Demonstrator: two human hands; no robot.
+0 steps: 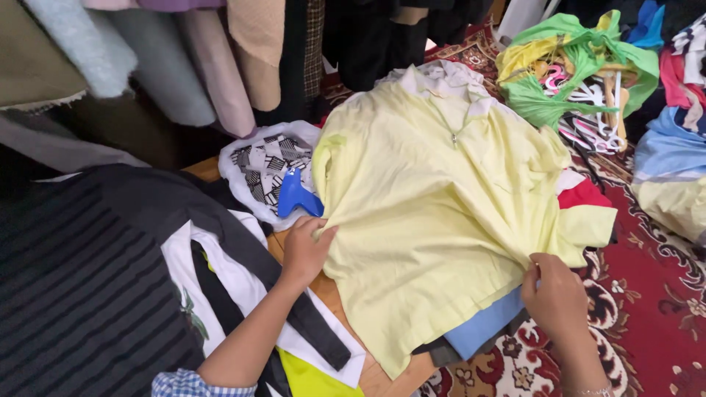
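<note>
Wooden table [382, 378] (patterned red carpet [647, 309])

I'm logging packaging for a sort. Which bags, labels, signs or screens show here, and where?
Green and yellow plastic bag: top right on the red carpet, crumpled open, holding pink and white hangers.
White bag: left of the yellow shirt, holding a black-and-white patterned cloth.
No labels, signs or screens visible.

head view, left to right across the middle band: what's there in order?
Dark striped garment → black-and-white patterned cloth → blue plastic hanger → pale yellow zip-collar shirt → red-and-yellow garment edge → red patterned carpet. Left hand and right hand grip the shirt's two sides.
</note>
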